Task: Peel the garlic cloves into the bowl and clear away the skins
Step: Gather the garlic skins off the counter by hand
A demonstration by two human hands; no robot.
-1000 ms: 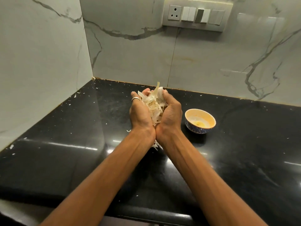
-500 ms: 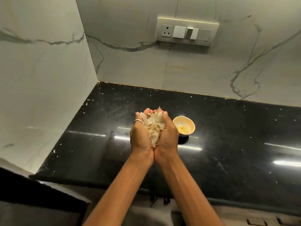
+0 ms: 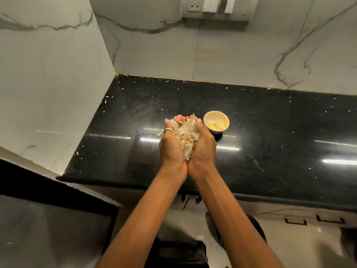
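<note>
Hands: left hand [image 3: 171, 151] and right hand [image 3: 205, 151] cupped together around skins [image 3: 186, 139]
Bowl [image 3: 222, 117]: mid-counter [image 3: 270, 122], holding cloves [image 3: 215, 126]

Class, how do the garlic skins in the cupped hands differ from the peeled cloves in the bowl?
The pale papery garlic skins are thin curled strips; the yellow peeled garlic cloves are small solid lumps. The skins fill the cupped left hand and right hand; the cloves lie in the small round bowl. Both are garlic.
</note>
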